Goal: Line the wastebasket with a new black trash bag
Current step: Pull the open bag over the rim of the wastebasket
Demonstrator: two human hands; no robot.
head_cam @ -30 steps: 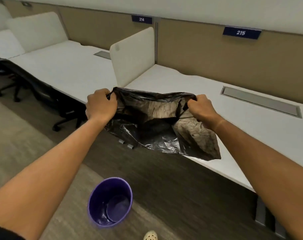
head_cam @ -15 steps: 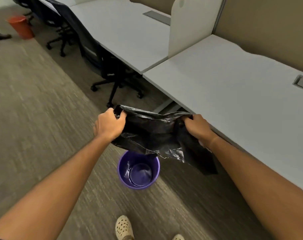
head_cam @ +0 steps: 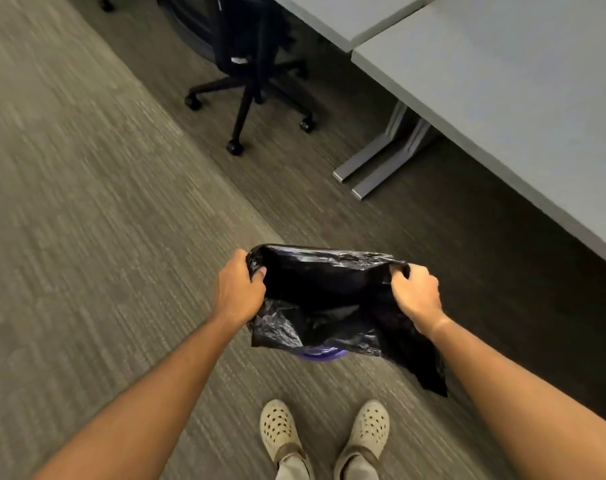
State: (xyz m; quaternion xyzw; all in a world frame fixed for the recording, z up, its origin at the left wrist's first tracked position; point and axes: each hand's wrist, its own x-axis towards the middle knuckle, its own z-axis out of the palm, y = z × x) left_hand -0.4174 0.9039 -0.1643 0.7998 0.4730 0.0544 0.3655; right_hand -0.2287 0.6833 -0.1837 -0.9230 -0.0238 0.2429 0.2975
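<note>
In the lower middle of the frame, the left hand (head_cam: 237, 292) and right hand (head_cam: 417, 296) each clench a fistful of the black trash bag (head_cam: 329, 303) at opposite sides of its mouth, stretching it open. The bag hangs directly over the purple wastebasket (head_cam: 317, 355), of which only a sliver of rim shows beneath. The film looks thin, light, limp and slippery; it is best held at the hem, bunched, since it would likely tear if yanked.

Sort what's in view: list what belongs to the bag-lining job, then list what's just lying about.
Job:
black trash bag, held open
purple wastebasket, mostly hidden under the bag
left hand, gripping the bag's rim
right hand, gripping the bag's rim

Just there:
office chair
desk
beige shoes
</note>
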